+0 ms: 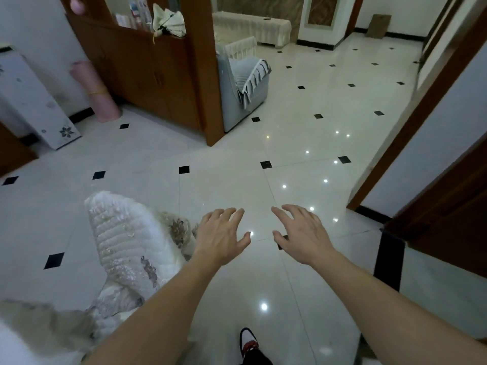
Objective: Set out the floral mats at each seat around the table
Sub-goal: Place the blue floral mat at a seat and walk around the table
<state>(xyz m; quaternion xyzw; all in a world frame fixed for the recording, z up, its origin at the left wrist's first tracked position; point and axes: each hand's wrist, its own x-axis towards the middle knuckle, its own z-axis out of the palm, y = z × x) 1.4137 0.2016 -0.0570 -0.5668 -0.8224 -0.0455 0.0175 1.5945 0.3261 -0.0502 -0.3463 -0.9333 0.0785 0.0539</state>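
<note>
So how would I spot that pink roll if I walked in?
Find the big brown wooden cabinet on the left. The pink roll leans upright against the white wall beside it, standing on the tiled floor. It is the only pink cylinder there, with a thin yellow band round its middle.

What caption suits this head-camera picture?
Both empty hands, left hand and right hand, reach over the tiled floor beside a floral-covered chair.

Your left forearm (158, 299) covers part of the quilted floral mats (123, 241); their lower-left portion is blurred and cut by the frame edge. Your shoe (249, 341) shows only partly.
</note>
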